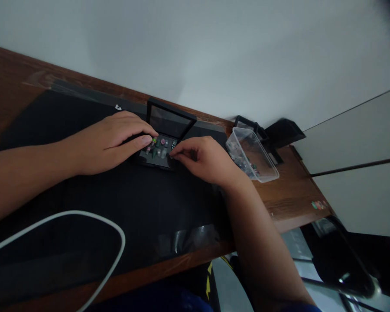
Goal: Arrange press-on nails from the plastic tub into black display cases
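Black mat [133,203], brown wooden desk [286,199], white cable [117,234], clear plastic tub [263,162], black case [169,123]

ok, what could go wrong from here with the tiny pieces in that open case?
1. The small pieces sit packed in the open case; the right hand, pinching among them, could knock neighbours loose.
2. The clear container stands close beside that wrist; a sideways move might tip it.
3. Dark pieces would be hard to spot if dropped on the black mat.

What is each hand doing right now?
Left hand: open, fingers resting on the small black box.
Right hand: fingertips pinched at the box; whether it holds anything cannot be told.
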Demonstrator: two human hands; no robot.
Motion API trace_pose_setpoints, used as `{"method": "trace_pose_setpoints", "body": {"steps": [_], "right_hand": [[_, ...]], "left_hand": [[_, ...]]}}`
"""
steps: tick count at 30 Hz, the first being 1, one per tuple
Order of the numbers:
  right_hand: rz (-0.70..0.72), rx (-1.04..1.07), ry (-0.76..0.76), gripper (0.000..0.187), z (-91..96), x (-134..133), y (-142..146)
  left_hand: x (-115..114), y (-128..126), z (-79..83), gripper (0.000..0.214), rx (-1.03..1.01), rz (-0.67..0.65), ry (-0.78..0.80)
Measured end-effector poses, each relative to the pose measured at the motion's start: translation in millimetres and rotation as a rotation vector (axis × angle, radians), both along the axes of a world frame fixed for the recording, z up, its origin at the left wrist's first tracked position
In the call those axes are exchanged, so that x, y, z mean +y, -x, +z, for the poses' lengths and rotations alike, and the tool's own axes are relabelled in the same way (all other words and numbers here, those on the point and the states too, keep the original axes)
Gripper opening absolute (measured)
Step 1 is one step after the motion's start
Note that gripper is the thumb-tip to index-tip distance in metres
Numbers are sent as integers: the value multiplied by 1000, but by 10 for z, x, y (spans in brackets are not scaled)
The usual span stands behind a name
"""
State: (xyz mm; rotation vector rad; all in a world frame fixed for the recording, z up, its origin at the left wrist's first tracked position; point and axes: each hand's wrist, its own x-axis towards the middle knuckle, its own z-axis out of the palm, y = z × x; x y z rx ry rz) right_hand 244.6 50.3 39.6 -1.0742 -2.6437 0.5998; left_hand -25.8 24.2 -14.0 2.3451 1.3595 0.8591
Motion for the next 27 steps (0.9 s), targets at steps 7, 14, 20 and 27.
{"method": "trace_pose_setpoints", "body": {"steps": [7, 14, 20, 27], "right_hand": [[-78, 86, -122, 26, -31, 64, -39], [-66, 125, -145, 25, 59, 24, -83], [-53, 16, -38, 32, 80, 9, -56], [-93, 11, 1, 27, 102, -39, -2]], "left_hand": [[-1, 17, -5, 46, 44, -38, -22], [-7, 11, 27, 48, 68, -35, -6], [-11, -3, 23, 45, 24, -9, 19], [-15, -19, 22, 44, -2, 3, 26]]}}
